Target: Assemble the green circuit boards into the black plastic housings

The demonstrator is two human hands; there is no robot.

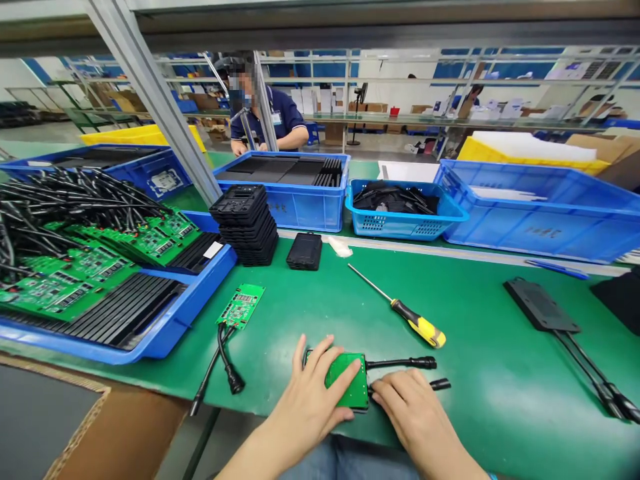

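A green circuit board (353, 389) lies in a black case at the table's near edge, its lower rim showing. My left hand (320, 387) is laid across it, fingers over the board and thumb at the near side, holding it down. At the board's right side my right hand (407, 400) has its fingers closed on a black cable (441, 384), whose tip sticks out beyond the hand. A second black cable (403, 363) runs right from the board, untouched. To the left lies another circuit board (243, 305) with two cables. A yellow-and-black screwdriver (420, 323) rests behind my hands.
On the left stands a blue bin (175, 327) of boards and black panels. Stacked black cases (247, 227) and a single case (305, 251) sit behind. A finished-looking black unit (543, 305) lies right. Blue bins (530, 213) line the back; a co-worker (285, 120) works beyond.
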